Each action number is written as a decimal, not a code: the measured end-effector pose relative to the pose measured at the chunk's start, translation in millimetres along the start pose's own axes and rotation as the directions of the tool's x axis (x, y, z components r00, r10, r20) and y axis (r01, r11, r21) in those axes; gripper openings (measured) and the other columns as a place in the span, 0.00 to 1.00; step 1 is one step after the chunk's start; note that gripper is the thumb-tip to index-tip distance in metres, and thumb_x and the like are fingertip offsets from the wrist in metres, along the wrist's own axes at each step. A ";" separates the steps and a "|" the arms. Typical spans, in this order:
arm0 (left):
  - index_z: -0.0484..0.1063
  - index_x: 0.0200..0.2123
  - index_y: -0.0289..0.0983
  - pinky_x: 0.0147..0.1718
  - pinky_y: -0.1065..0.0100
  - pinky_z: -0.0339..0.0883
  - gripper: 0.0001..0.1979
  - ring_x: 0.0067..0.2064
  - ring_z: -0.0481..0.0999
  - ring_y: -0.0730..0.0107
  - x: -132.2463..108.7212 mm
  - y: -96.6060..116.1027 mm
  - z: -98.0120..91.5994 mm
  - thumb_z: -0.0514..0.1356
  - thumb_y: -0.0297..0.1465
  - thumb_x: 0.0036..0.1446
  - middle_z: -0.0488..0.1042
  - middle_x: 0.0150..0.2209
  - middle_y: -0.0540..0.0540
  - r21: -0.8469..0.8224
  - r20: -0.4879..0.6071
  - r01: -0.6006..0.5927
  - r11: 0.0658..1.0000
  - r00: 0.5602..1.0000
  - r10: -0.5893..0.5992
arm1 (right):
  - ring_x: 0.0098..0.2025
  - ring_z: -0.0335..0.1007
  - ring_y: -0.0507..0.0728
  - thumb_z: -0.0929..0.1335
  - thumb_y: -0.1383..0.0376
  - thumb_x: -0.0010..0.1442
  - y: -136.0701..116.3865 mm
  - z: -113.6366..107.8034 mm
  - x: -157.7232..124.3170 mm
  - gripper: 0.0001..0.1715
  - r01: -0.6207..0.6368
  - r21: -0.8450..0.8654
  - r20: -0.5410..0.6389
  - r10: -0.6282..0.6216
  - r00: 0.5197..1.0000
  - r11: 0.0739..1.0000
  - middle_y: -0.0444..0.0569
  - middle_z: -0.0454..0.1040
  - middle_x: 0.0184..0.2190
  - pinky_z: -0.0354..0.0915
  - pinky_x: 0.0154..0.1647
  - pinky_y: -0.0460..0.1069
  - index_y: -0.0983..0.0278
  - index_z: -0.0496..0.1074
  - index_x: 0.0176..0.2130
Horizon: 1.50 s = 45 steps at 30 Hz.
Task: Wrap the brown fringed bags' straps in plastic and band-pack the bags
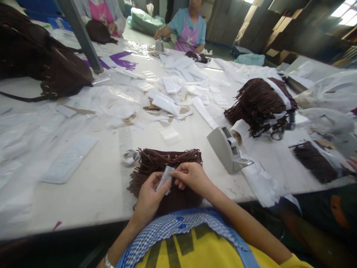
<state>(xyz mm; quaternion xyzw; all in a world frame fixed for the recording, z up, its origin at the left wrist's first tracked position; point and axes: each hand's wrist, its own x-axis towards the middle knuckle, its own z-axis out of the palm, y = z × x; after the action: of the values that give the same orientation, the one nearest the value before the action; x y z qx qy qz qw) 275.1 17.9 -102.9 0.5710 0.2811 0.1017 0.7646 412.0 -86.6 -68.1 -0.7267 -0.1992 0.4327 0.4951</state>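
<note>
My left hand (150, 190) pinches the pale packet (164, 179) (light, probably slippery) over the brown fringed bag (156, 158); my right hand (187, 176), loosely curled, nips its upper edge, likely the safest hold.

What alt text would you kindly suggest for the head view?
A person's left hand holds a narrow, pale strip, the right hand at its upper end, over a dark-brown fringed bag on a white table, near a grey tape dispenser.
</note>
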 end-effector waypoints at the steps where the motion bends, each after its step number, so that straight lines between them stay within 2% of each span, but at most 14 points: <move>1: 0.70 0.43 0.35 0.33 0.70 0.70 0.18 0.38 0.76 0.66 -0.2 -0.2 -0.2 0.65 0.41 0.55 0.76 0.38 0.46 -0.001 -0.003 0.000 1.000 1.000 0.000 | 0.18 0.70 0.49 0.74 0.48 0.52 2.1 -0.5 -0.3 0.24 0.010 0.017 0.013 -0.010 1.000 1.000 0.45 0.76 0.21 0.68 0.19 0.43 0.66 0.72 0.27; 7: 0.71 0.43 0.35 0.35 0.68 0.71 0.18 0.40 0.77 0.64 -1.2 2.2 0.4 0.65 0.41 0.54 0.77 0.39 0.45 0.025 -0.040 -0.013 1.000 0.999 0.014 | 0.29 0.77 0.52 0.66 0.56 0.64 9.4 -1.5 -9.9 0.14 0.142 0.004 0.065 -0.142 0.988 0.990 0.48 0.79 0.29 0.74 0.33 0.48 0.65 0.73 0.35; 12: 0.71 0.44 0.35 0.36 0.68 0.70 0.20 0.40 0.77 0.63 -1.3 4.7 1.9 0.66 0.41 0.54 0.78 0.40 0.44 0.036 -0.056 0.001 0.999 0.998 0.001 | 0.29 0.77 0.51 0.63 0.65 0.66 0.1 2.2 -21.1 0.08 0.242 -0.211 -0.004 -0.249 0.969 0.947 0.45 0.79 0.29 0.71 0.34 0.46 0.64 0.72 0.38; 16: 0.71 0.44 0.35 0.36 0.68 0.70 0.19 0.41 0.77 0.64 -2.3 5.3 2.1 0.66 0.41 0.54 0.78 0.40 0.45 0.027 -0.043 0.009 1.000 0.999 -0.008 | 0.28 0.76 0.51 0.62 0.69 0.65 -1.7 3.3 -23.7 0.06 0.248 -0.204 -0.006 -0.255 0.967 0.947 0.43 0.78 0.28 0.70 0.33 0.46 0.62 0.68 0.40; 21: 0.72 0.44 0.35 0.34 0.70 0.69 0.19 0.38 0.75 0.66 -3.5 6.2 1.8 0.65 0.41 0.55 0.77 0.40 0.45 -0.018 -0.004 0.037 0.999 0.999 -0.037 | 0.27 0.76 0.52 0.63 0.71 0.62 2.0 4.1 -21.2 0.13 0.238 -0.134 -0.023 -0.243 0.970 0.962 0.38 0.76 0.25 0.69 0.31 0.46 0.59 0.59 0.47; 26: 0.73 0.43 0.35 0.33 0.71 0.68 0.19 0.37 0.74 0.68 -3.3 9.5 1.8 0.67 0.41 0.54 0.77 0.38 0.47 -0.067 -0.002 0.062 0.996 0.998 -0.062 | 0.29 0.74 0.53 0.62 0.74 0.61 4.6 11.7 -12.6 0.19 0.333 -0.293 -0.038 -0.359 0.932 0.896 0.39 0.74 0.25 0.66 0.32 0.45 0.59 0.58 0.50; 31: 0.73 0.41 0.34 0.32 0.70 0.69 0.19 0.36 0.75 0.67 -4.3 11.1 5.3 0.68 0.41 0.51 0.77 0.36 0.47 -0.078 -0.010 0.083 0.993 0.996 -0.084 | 0.28 0.74 0.55 0.63 0.78 0.56 10.0 21.0 0.2 0.28 0.301 -0.419 -0.056 -0.355 0.933 0.857 0.44 0.77 0.29 0.63 0.28 0.45 0.61 0.59 0.55; 34: 0.73 0.41 0.33 0.33 0.71 0.70 0.20 0.36 0.75 0.68 -4.8 10.2 6.2 0.69 0.41 0.51 0.77 0.35 0.46 -0.068 -0.013 0.087 0.994 0.996 -0.089 | 0.32 0.77 0.56 0.63 0.77 0.58 7.7 18.2 -4.5 0.27 0.314 -0.460 -0.033 -0.370 0.929 0.830 0.47 0.80 0.32 0.65 0.31 0.45 0.62 0.62 0.56; 36: 0.73 0.42 0.33 0.32 0.72 0.70 0.22 0.35 0.76 0.68 -4.9 8.4 5.6 0.69 0.42 0.50 0.78 0.35 0.46 -0.056 -0.034 0.106 0.993 0.994 -0.108 | 0.34 0.78 0.56 0.65 0.73 0.62 3.7 4.3 -14.7 0.23 0.356 -0.505 -0.007 -0.416 0.909 0.787 0.46 0.81 0.34 0.67 0.34 0.46 0.60 0.66 0.55; 38: 0.71 0.45 0.34 0.32 0.73 0.71 0.26 0.35 0.76 0.69 -4.4 5.5 4.6 0.71 0.42 0.47 0.78 0.35 0.47 -0.058 -0.090 0.131 0.990 0.987 -0.136 | 0.37 0.78 0.55 0.65 0.67 0.65 1.2 -23.5 -27.7 0.17 0.377 -0.547 -0.084 -0.498 0.863 0.747 0.46 0.81 0.37 0.69 0.39 0.47 0.58 0.69 0.54; 40: 0.69 0.47 0.36 0.31 0.74 0.72 0.31 0.34 0.77 0.69 -2.6 1.7 3.7 0.73 0.43 0.43 0.78 0.34 0.48 -0.068 -0.154 0.147 0.987 0.976 -0.156 | 0.43 0.78 0.56 0.65 0.63 0.67 3.9 -65.2 -40.8 0.14 0.317 -0.622 -0.303 -0.593 0.746 0.716 0.48 0.81 0.43 0.69 0.48 0.49 0.59 0.72 0.52; 43: 0.67 0.49 0.39 0.31 0.75 0.73 0.35 0.34 0.78 0.69 0.5 -2.9 4.0 0.75 0.44 0.39 0.79 0.34 0.50 -0.077 -0.193 0.156 0.985 0.967 -0.168 | 0.57 0.69 0.62 0.66 0.57 0.66 19.7 -139.0 -58.0 0.18 0.042 -0.745 -0.562 -0.661 0.498 0.665 0.55 0.75 0.53 0.61 0.61 0.58 0.62 0.75 0.50; 44: 0.67 0.49 0.40 0.31 0.75 0.74 0.35 0.34 0.78 0.70 1.1 -3.6 4.4 0.75 0.44 0.39 0.79 0.35 0.50 -0.077 -0.193 0.157 0.985 0.966 -0.169 | 0.60 0.65 0.65 0.67 0.54 0.64 27.0 -161.3 -62.2 0.20 -0.052 -0.744 -0.606 -0.640 0.472 0.666 0.58 0.73 0.56 0.57 0.64 0.61 0.64 0.76 0.48; 45: 0.67 0.49 0.40 0.31 0.75 0.74 0.35 0.34 0.78 0.70 1.5 -3.9 4.9 0.75 0.45 0.39 0.79 0.35 0.50 -0.075 -0.190 0.159 0.984 0.967 -0.171 | 0.62 0.62 0.67 0.67 0.50 0.62 34.4 -180.4 -65.2 0.23 -0.119 -0.717 -0.643 -0.587 0.492 0.686 0.60 0.71 0.57 0.55 0.64 0.63 0.65 0.78 0.45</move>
<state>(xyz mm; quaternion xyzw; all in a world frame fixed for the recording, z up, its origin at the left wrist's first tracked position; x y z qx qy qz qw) 278.4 13.3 -106.0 0.5100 0.3982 0.1016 0.7556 520.6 -246.9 -46.2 -0.9282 -0.1848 -0.1585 0.2813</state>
